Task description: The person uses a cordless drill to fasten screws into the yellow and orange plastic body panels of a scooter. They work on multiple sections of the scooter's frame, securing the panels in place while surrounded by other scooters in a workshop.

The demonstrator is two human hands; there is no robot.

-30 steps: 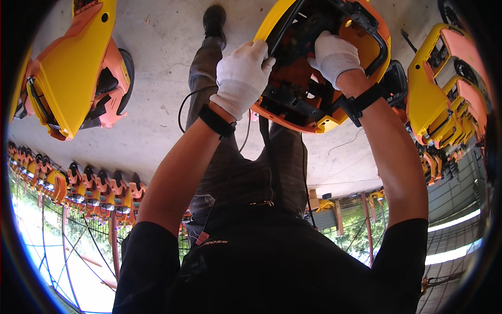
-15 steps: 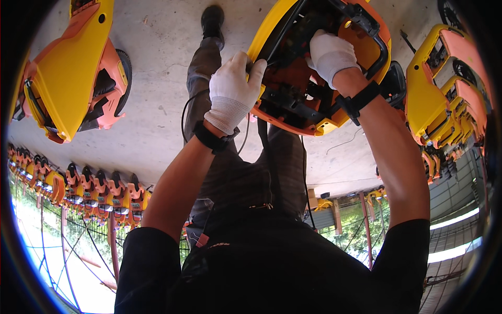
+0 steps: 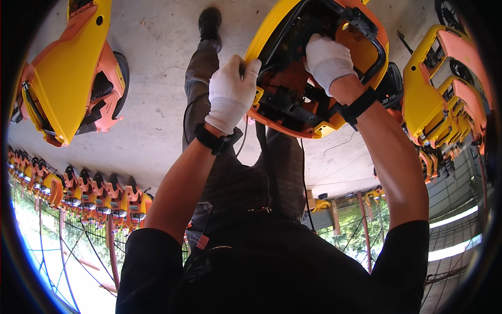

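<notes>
A yellow-and-orange scooter body (image 3: 264, 29) stands before me, its black inner cavity open toward me. My left hand (image 3: 230, 94), in a white knit glove, is closed around its left rim, the yellow edge between thumb and fingers. Inside the cavity, on the right side, is my right hand (image 3: 329, 60), gloved alike. Its fingers are curled, and whatever they hold is hidden in the dark interior. To its right a black tubular bar (image 3: 381, 55) curves along the orange inner panel. Black fittings (image 3: 293, 107) lie in the lower part of the opening.
Another yellow-and-orange scooter (image 3: 65, 78) stands at the left. More yellow bodies (image 3: 429, 83) line the right side, and a row of scooters (image 3: 104, 191) runs along the lower left. A thin cable (image 3: 340, 144) lies on the concrete floor (image 3: 157, 68). My shoe (image 3: 210, 23) is at the top.
My right hand has shifted slightly left within the cavity. The left hand remains at the rim, its fingers a little lower. The whole view has moved slightly.
</notes>
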